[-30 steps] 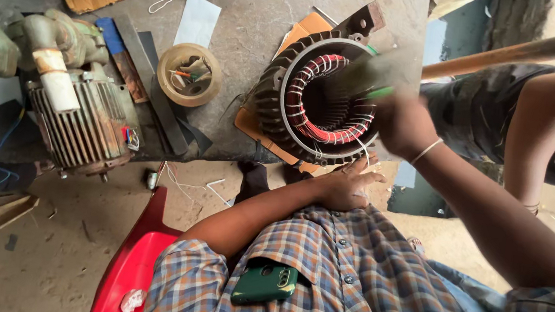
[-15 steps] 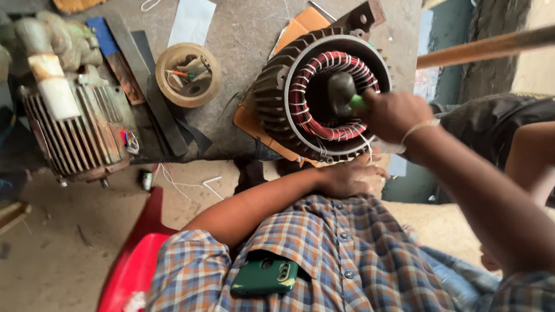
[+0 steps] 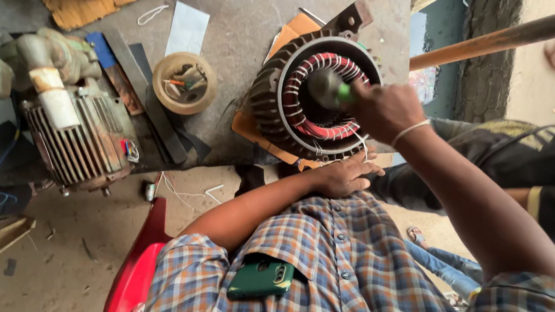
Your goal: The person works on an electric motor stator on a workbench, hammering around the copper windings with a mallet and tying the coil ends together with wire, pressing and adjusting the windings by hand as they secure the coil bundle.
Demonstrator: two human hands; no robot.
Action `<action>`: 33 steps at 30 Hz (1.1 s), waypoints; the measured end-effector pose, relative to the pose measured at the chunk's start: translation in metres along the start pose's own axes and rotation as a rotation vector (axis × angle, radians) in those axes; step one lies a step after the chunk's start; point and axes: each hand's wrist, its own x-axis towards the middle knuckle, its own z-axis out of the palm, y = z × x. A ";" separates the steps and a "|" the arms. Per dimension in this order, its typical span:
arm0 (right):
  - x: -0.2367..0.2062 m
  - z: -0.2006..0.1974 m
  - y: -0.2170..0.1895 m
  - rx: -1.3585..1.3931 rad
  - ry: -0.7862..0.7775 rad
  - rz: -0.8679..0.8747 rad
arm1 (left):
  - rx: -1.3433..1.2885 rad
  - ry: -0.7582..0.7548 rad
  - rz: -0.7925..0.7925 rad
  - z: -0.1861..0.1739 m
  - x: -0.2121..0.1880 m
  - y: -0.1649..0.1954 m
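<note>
The motor stator (image 3: 319,94) lies on the concrete floor (image 3: 239,5), bore up, beside a tub of small tools (image 3: 185,83). Head view: the right hand (image 3: 387,109) is clamped on a green-handled mallet (image 3: 330,89) over the red windings — a skewed blow could nick them. The left hand (image 3: 344,177), fingers spread, braces the stator's near rim — too close if the mallet slips.

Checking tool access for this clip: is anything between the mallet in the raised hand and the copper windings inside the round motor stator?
Nothing visible. The right hand holds a green-handled mallet over the open bore of the ribbed metal stator; its red-taped copper windings lie exposed. The left hand rests outside the stator's lower rim.
</note>
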 end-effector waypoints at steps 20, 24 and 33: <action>-0.114 0.122 0.058 0.443 0.527 0.080 | 0.001 0.088 0.079 0.005 0.006 -0.027; -0.095 0.119 0.075 0.501 0.361 0.128 | -0.036 0.185 -0.056 0.009 0.007 -0.019; 0.043 0.044 0.082 0.575 0.518 -0.198 | 0.236 0.474 -0.299 0.025 0.007 0.065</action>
